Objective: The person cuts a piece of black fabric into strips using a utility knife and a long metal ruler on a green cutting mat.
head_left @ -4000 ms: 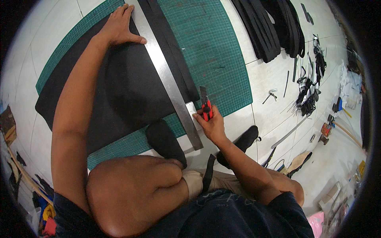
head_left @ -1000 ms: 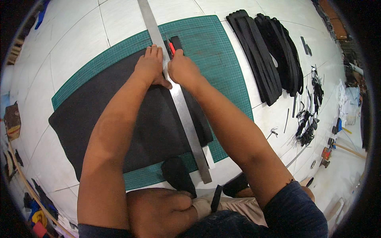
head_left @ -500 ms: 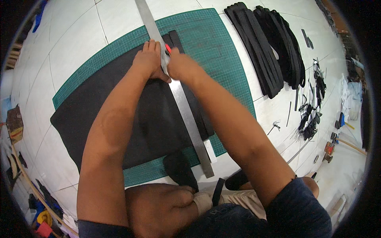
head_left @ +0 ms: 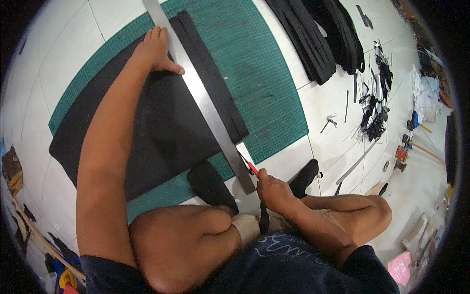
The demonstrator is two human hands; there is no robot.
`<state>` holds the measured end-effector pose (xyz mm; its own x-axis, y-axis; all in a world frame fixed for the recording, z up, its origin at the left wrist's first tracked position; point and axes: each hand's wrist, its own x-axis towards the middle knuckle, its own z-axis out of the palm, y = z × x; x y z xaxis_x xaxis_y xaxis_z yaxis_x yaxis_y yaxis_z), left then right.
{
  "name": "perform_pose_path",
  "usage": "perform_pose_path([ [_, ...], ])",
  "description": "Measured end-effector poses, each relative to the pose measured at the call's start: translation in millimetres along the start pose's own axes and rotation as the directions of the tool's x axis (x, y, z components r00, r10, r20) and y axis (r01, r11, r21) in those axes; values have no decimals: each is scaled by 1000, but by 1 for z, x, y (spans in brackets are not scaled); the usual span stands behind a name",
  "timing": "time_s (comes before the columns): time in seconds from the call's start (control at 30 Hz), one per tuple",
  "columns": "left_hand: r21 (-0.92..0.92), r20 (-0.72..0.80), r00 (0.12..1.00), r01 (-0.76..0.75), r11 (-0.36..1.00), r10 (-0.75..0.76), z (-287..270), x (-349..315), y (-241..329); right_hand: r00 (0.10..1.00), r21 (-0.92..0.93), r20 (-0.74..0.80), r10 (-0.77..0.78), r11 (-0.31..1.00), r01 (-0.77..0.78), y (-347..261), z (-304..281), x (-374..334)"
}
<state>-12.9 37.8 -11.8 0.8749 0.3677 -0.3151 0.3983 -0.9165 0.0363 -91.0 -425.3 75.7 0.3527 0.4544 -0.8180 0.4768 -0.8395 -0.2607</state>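
Note:
My left hand [head_left: 157, 53] lies with fingers stretched over the black sheet [head_left: 161, 117] and the upper part of a long metal ruler [head_left: 198, 93], its thumb pressing on the ruler. The ruler runs slantwise across the sheet, past its near edge. A red cutter knife [head_left: 253, 169] is gripped in my right hand [head_left: 275, 191], beside the ruler's near end. The knife's thin blade points toward the ruler. To the right of the ruler lies a narrow black strip [head_left: 210, 73]. Under everything is a green gridded cutting mat [head_left: 269, 98].
Bundles of black strips [head_left: 303, 39] lie on the white tiled floor at the upper right. Tangled black scraps [head_left: 374, 115] and a thin grey strip [head_left: 357, 164] are farther right. My crossed legs and dark-socked feet border the mat's near side.
My right hand with the cutter knife has come from beside my left hand down along the ruler to its near end. The left hand stays on the ruler; the whole view has shifted.

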Motion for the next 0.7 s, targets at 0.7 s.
perform_pose_path([
  [0.7, -402, -176, 984, -63, 914, -10, -6, 94, -35, 839, 697, -409, 360, 717, 32, 18, -8, 39],
])
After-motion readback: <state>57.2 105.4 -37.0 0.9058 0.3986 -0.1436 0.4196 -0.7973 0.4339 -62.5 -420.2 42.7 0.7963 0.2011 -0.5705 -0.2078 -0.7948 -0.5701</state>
